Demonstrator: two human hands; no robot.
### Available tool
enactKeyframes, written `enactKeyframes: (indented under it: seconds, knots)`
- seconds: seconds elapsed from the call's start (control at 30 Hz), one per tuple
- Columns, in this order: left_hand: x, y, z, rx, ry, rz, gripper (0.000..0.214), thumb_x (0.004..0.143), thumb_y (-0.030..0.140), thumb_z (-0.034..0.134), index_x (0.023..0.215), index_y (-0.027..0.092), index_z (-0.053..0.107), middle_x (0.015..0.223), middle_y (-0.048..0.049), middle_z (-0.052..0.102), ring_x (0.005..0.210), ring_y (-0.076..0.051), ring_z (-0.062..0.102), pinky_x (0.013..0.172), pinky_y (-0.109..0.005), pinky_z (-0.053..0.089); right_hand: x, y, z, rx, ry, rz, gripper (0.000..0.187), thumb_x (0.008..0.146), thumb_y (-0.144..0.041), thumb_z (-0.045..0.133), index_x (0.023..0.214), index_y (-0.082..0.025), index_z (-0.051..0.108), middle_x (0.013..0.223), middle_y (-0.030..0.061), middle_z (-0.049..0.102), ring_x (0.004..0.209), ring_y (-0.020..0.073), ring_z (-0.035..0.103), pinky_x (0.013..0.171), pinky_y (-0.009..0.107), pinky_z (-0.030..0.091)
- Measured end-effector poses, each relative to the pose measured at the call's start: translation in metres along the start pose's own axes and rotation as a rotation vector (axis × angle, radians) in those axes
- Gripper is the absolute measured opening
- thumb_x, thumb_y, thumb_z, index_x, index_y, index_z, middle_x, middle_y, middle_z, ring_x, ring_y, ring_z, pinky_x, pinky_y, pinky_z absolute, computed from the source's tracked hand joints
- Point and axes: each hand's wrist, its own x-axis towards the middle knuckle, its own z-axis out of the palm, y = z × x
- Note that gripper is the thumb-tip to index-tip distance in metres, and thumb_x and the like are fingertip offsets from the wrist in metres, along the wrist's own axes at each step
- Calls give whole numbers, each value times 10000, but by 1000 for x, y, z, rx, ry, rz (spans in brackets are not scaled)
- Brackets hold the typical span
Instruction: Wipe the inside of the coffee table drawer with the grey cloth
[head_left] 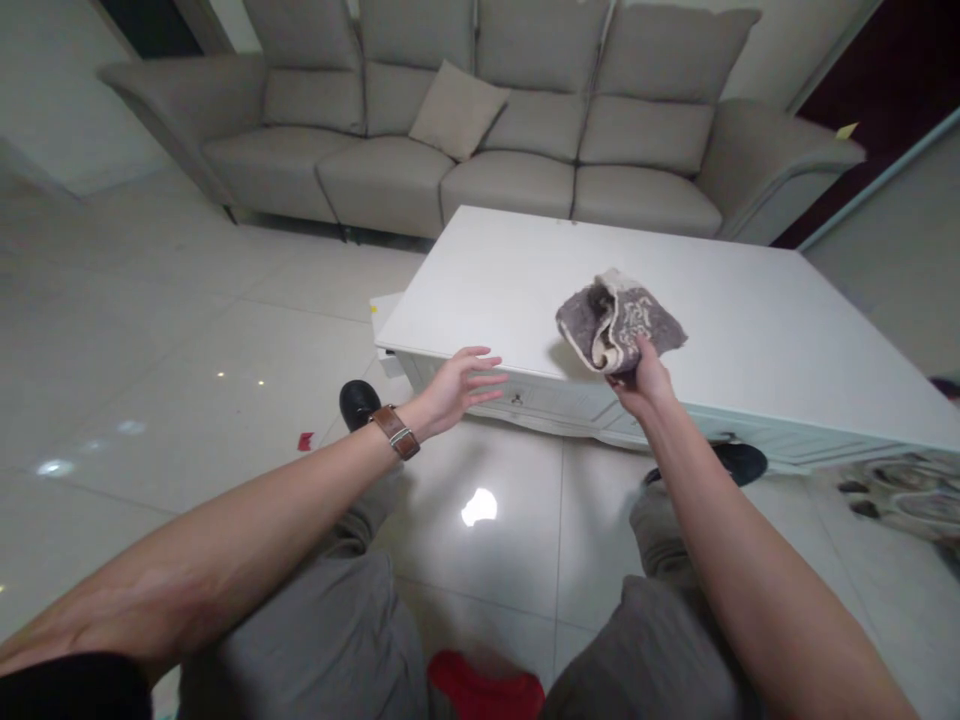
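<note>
A folded grey-brown cloth (651, 318) with cream patterning, perhaps a towel, is gripped in my right hand (643, 385). My thumb lies on top of it and the fingers are hidden beneath. The cloth is held above the near half of the white coffee table (517, 270). Farther left, my left hand (454, 392) is in front of the table's near edge, fingers spread and holding nothing. A brown-strapped watch (395, 431) is on that wrist.
Behind the table stands a long grey sofa (517, 185) with a beige cushion (457, 110). Drawers line the table's front. A small red scrap (305, 441) lies on the tiled floor at left, and a patterned rug (911, 495) at right. Something red (486, 688) shows between my legs.
</note>
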Motion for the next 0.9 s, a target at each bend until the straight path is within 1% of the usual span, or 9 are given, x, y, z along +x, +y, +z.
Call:
enactKeyframes:
  seconds: [0.1,0.23,0.33,0.4,0.47,0.63,0.77,0.83,0.9]
  knots:
    - [0,-3,-1,30,-18,-30,374,747,243,709,1106,201,614,1393,-131,644,1046,-248,727,869,-376,580,5,12,-7,-126,113,207,179,1051,-347,513,986,-188,564,677,-10,689,535,109,671,432,185,409]
    - [0,-7,-3,56,-56,-63,330,750,250,690,1068,191,624,1341,-130,669,1008,-246,725,804,-358,586,4,23,-13,-231,74,244,262,1075,-328,489,935,-133,595,658,55,692,521,125,682,360,162,365]
    - [-1,-9,-4,74,-68,-82,278,768,247,678,1037,188,635,1309,-127,682,992,-237,722,814,-361,589,9,21,-15,-189,20,238,227,1069,-243,495,909,-114,591,660,70,687,525,108,665,375,139,382]
    - [-2,-11,-4,77,-73,-91,251,785,248,671,1026,186,636,1283,-124,691,978,-230,724,822,-361,591,10,16,-14,-109,-35,218,110,1018,-124,526,920,-134,577,733,65,711,616,110,703,436,124,456]
    - [-1,-14,-4,86,-88,-91,233,797,250,665,1019,188,634,1255,-121,700,961,-225,728,828,-369,594,8,11,-11,-75,-93,215,113,932,-51,580,916,-161,561,822,61,729,709,126,737,511,140,535]
    - [0,-24,-9,422,-169,-20,125,802,249,676,914,196,656,1041,-87,746,836,-200,721,733,-329,572,-21,9,4,-243,-147,167,139,850,-164,656,962,-191,577,854,42,719,655,146,715,517,211,541]
    - [-17,-31,-9,924,-461,218,143,857,207,597,944,210,711,933,-61,761,853,-200,699,794,-323,550,-76,24,14,-524,-504,-71,151,891,-343,647,916,-194,639,885,33,722,761,164,699,645,267,521]
    - [-32,-37,-5,1146,-617,289,219,855,173,586,1019,206,727,1027,-81,776,926,-224,709,875,-354,548,-109,35,16,-673,-737,-268,263,972,-423,564,885,-194,660,897,38,715,891,186,673,783,309,511]
    - [-47,-45,0,1297,-744,311,275,834,181,632,1087,209,736,1145,-105,773,1033,-263,714,943,-378,544,-140,46,17,-792,-915,-353,377,1046,-432,433,827,-198,632,824,26,680,837,181,633,786,315,478]
